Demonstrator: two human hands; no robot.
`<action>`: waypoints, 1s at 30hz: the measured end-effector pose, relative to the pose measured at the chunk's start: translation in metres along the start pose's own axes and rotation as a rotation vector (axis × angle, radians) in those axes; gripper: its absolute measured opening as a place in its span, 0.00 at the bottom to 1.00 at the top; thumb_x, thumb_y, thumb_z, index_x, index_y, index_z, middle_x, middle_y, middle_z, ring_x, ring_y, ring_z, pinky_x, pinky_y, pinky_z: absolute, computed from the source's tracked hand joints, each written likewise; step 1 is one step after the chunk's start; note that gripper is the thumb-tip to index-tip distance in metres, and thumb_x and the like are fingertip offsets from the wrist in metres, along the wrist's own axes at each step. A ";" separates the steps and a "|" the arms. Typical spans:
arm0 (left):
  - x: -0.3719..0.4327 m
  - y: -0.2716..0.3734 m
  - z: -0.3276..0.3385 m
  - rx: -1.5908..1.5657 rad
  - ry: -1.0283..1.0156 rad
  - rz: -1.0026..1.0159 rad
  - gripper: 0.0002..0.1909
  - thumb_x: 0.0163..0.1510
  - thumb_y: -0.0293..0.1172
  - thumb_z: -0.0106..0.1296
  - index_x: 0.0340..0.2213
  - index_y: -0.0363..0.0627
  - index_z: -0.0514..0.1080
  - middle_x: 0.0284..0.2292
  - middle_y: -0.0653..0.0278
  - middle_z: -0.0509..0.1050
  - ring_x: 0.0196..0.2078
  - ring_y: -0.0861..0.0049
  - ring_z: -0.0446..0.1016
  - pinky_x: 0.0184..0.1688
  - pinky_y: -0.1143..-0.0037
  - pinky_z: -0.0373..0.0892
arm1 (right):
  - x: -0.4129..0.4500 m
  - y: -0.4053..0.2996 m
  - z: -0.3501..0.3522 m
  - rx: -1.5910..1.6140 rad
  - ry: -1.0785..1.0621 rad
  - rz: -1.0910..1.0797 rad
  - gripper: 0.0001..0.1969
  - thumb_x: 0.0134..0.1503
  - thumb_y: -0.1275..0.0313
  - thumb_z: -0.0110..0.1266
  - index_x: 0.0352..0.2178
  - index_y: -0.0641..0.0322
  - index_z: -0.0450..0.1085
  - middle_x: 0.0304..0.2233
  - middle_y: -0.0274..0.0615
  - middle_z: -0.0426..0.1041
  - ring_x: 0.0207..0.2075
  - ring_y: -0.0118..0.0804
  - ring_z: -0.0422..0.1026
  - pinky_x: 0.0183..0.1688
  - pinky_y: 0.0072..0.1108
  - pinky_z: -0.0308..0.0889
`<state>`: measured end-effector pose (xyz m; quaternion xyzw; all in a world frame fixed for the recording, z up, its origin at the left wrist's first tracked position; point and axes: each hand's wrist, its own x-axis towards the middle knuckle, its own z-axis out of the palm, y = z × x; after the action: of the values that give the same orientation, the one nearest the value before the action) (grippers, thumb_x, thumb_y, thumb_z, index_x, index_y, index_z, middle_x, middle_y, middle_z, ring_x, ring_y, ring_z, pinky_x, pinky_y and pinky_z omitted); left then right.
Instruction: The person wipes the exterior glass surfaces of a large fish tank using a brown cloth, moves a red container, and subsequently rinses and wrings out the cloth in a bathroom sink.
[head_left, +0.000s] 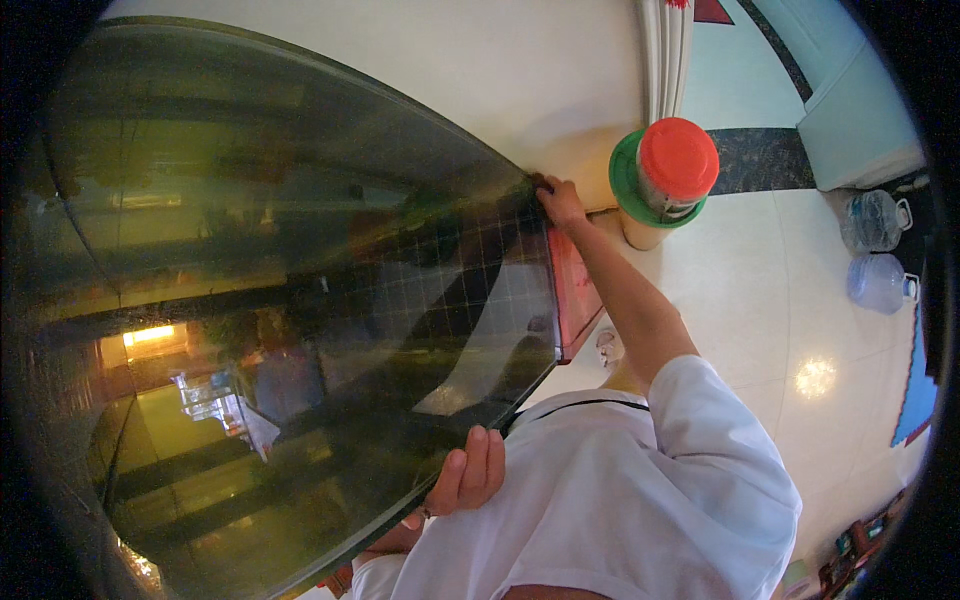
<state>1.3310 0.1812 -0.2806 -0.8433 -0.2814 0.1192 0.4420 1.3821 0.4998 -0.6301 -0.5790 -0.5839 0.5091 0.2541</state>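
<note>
A large, dark, glossy panel (360, 315), perhaps a sheet of glass or a screen, fills the left half of the view and mirrors the room. My right hand (561, 201) grips its far right corner, with that arm stretched out. Closer to my body, my left hand (469, 472) holds the near edge, fingers lying over the rim and the thumb partly hidden. A red surface (577, 289) shows just beyond the panel's right edge, under my right forearm. What supports the panel is hidden.
Beyond my right hand stands a red-lidded container (679, 159) over a green rim (624, 169). A white curtain (664, 64) hangs behind it by a pale wall (465, 60). Two large plastic water bottles (874, 221) stand on the tiled floor (727, 285) at right.
</note>
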 end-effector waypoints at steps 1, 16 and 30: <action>0.003 -0.001 0.001 -0.020 -0.008 -0.004 0.05 0.53 0.40 0.48 0.31 0.62 0.73 0.31 0.80 0.75 0.45 0.73 0.66 0.58 0.52 0.45 | -0.003 0.022 0.007 0.078 0.073 -0.182 0.22 0.52 0.66 0.51 0.49 0.60 0.65 0.45 0.63 0.62 0.47 0.59 0.64 0.51 0.33 0.60; -0.003 0.009 -0.002 0.071 -0.036 -0.014 0.06 0.54 0.42 0.47 0.32 0.61 0.72 0.33 0.78 0.75 0.47 0.72 0.66 0.57 0.43 0.34 | -0.030 0.028 0.020 0.048 0.187 -0.327 0.21 0.53 0.63 0.51 0.48 0.55 0.65 0.44 0.56 0.62 0.46 0.59 0.65 0.49 0.38 0.63; 0.004 0.005 -0.001 0.074 -0.024 -0.082 0.09 0.56 0.37 0.45 0.31 0.50 0.73 0.36 0.74 0.71 0.43 0.82 0.71 0.47 0.72 0.63 | -0.035 -0.119 -0.044 0.347 0.087 -0.444 0.18 0.51 0.67 0.53 0.45 0.59 0.67 0.42 0.52 0.64 0.43 0.48 0.64 0.48 0.29 0.61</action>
<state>1.3364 0.1800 -0.2842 -0.8129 -0.3162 0.1212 0.4739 1.3786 0.5032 -0.4984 -0.4064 -0.5892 0.5078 0.4795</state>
